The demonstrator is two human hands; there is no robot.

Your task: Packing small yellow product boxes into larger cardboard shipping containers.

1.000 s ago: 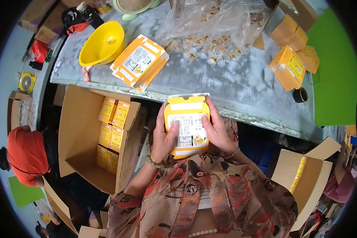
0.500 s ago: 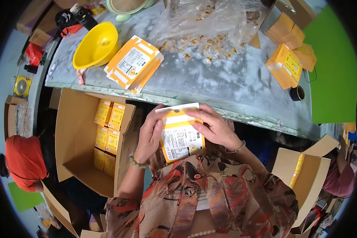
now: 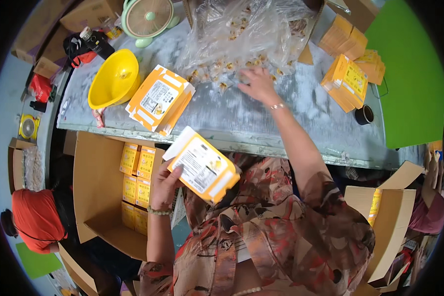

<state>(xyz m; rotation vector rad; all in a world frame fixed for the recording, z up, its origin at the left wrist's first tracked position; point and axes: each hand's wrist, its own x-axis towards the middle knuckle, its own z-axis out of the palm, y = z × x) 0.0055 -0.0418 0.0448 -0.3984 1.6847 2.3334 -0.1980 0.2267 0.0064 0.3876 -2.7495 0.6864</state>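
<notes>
The upper half is filled by the table (image 3: 325, 123), bordered at right by a green sheet (image 3: 409, 79). At left, an open carton (image 3: 96, 177) is seen. Top centre is obstructed by a clear bag (image 3: 266, 29), upper left by a yellow basin (image 3: 101, 93). At centre, a yellow-and-white box (image 3: 204, 165) is clamped in the left hand (image 3: 165, 185). The right hand (image 3: 259, 85) is held, fingers apart, at small packets (image 3: 223, 86).

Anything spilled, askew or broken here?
Small packets lie scattered on the table along the clear plastic bag, which looks like a spill; the right hand is among them, so it may be deliberate. The stack of orange cartons by the yellow bowl has uneven edges. No clear damage visible.
</notes>
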